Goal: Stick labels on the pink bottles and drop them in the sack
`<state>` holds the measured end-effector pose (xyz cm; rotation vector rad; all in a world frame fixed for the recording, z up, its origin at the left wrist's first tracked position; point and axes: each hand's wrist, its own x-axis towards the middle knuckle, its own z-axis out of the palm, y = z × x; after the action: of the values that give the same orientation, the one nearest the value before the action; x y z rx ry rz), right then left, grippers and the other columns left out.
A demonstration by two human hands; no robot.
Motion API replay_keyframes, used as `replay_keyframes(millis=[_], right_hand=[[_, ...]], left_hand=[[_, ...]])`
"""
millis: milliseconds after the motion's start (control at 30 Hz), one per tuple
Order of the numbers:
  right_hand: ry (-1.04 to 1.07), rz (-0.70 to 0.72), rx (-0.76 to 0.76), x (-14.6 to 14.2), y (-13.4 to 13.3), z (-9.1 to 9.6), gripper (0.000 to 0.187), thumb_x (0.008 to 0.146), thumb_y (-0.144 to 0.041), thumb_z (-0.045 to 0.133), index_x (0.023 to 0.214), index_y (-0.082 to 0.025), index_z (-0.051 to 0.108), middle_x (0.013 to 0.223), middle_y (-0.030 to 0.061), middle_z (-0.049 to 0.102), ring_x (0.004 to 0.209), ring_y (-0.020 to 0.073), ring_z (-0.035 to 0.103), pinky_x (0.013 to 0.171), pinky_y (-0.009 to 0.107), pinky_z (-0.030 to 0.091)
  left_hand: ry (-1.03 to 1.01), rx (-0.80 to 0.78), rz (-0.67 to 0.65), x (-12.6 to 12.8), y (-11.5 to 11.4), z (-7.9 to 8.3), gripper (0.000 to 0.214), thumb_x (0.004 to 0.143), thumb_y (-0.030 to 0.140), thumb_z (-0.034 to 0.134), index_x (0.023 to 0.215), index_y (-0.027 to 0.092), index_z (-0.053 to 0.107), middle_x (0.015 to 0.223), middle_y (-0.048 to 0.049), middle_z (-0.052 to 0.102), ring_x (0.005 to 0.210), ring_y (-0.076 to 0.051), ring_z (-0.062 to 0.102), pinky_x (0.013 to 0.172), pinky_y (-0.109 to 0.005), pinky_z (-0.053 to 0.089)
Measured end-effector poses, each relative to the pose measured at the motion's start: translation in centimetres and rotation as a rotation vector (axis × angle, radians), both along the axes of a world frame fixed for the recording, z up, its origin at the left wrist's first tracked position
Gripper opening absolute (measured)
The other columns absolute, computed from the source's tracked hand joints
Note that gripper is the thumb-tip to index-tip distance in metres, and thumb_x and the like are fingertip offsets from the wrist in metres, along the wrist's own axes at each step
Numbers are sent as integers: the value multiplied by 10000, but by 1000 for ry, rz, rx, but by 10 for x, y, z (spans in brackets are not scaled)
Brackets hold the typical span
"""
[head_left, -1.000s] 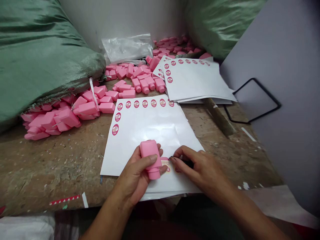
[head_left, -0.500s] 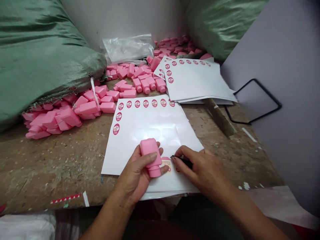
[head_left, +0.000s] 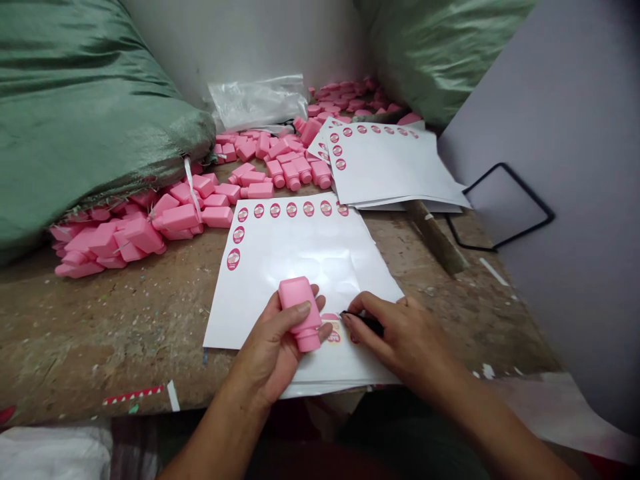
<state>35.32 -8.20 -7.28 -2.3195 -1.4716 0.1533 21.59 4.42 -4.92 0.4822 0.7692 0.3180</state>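
A pink plastic bottle (head_left: 301,310) lies in my left hand (head_left: 273,350), its neck pointing down towards me and my thumb across its front. My right hand (head_left: 400,333) is closed around a slim black tool (head_left: 369,323); its kind I cannot make out. The tool's tip touches or hovers just over the sticker sheet (head_left: 260,300), at the upper edge of a pink and yellow label (head_left: 331,328). Oval pink stickers run along the sheet's top and left edges. Part of another label shows beside my right fingers.
Many pink bottles (head_left: 180,217) are heaped at the left and back, beside a green sack (head_left: 100,120). More sticker sheets (head_left: 395,167) lie back right, near a wooden strip (head_left: 435,237) and a black wire frame (head_left: 525,237). A clear plastic bag (head_left: 260,100) rests behind.
Both hands stay almost in place, with the bottle and the black tool still held. Slightly more of the pink and yellow label shows beside my left fingers. The view has shifted a little.
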Motion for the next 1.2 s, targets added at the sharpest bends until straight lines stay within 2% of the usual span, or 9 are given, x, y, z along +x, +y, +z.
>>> replay_keyframes(millis=[133, 200, 300, 367, 433, 600, 833, 1067, 1200], right_hand=[[-74, -19, 22, -3, 6, -1, 275, 874, -430, 517, 703, -226, 589, 607, 5, 655, 492, 164, 484, 636, 342, 330], [5, -78, -2, -2, 8, 1, 292, 838, -444, 537, 645, -226, 562, 557, 6, 611, 493, 164, 457, 630, 346, 329], [407, -126, -6, 5, 7, 9, 315, 796, -479, 541, 608, -226, 529, 538, 0, 576, 505, 158, 469, 567, 315, 343], [676, -160, 74, 10, 4, 18, 353, 772, -528, 556, 595, -229, 497, 501, -24, 517, 472, 136, 444, 495, 280, 328], [776, -204, 170, 12, 2, 30, 377, 742, -550, 587, 577, -231, 470, 473, -47, 443, 442, 116, 395, 450, 261, 304], [748, -161, 211, 2, 3, 50, 386, 716, -541, 620, 540, -221, 493, 493, -27, 459, 485, 120, 408, 458, 258, 315], [782, -95, 239, -6, 8, 40, 378, 755, -520, 617, 564, -218, 493, 507, -35, 469, 480, 109, 390, 460, 252, 321], [767, -82, 199, -5, 9, 33, 376, 781, -527, 595, 596, -219, 485, 554, -21, 529, 533, 131, 474, 504, 260, 367], [531, -102, 198, -7, 6, 34, 336, 786, -506, 561, 604, -229, 507, 564, -6, 563, 547, 159, 500, 527, 288, 366]], left_hand=[[-17, -1, 38, 1, -1, -1, 420, 754, 108, 668, 1162, 149, 577, 1233, -144, 631, 1187, -278, 584, 1038, -411, 468], [-20, 7, 67, 2, -1, -2, 431, 764, 112, 660, 1182, 144, 564, 1213, -141, 642, 1162, -269, 601, 1029, -397, 474], [-18, 26, 104, 2, -1, -3, 418, 771, 122, 658, 1176, 134, 559, 1188, -139, 653, 1123, -250, 621, 978, -360, 501], [-9, 47, 100, 1, -2, -3, 407, 763, 121, 663, 1157, 138, 565, 1184, -136, 653, 1099, -239, 629, 916, -332, 523], [-7, 90, 60, 0, -3, -1, 420, 755, 124, 676, 1158, 163, 564, 1201, -125, 644, 1074, -231, 632, 838, -313, 538], [-82, 161, -27, -4, -12, 6, 434, 779, 328, 712, 1165, 176, 582, 1118, -102, 667, 936, -174, 635, 822, -282, 509], [-121, 78, -68, -7, -21, 9, 579, 773, 584, 638, 1154, 151, 589, 1092, -133, 649, 1026, -274, 617, 843, -395, 523], [-161, 136, -134, -11, -25, 9, 523, 817, 528, 619, 1187, 164, 556, 1167, -135, 610, 1000, -272, 633, 769, -370, 548], [-133, 199, -202, -16, -26, 11, 450, 776, 300, 710, 1181, 190, 546, 1120, -90, 619, 990, -235, 637, 761, -312, 537]])
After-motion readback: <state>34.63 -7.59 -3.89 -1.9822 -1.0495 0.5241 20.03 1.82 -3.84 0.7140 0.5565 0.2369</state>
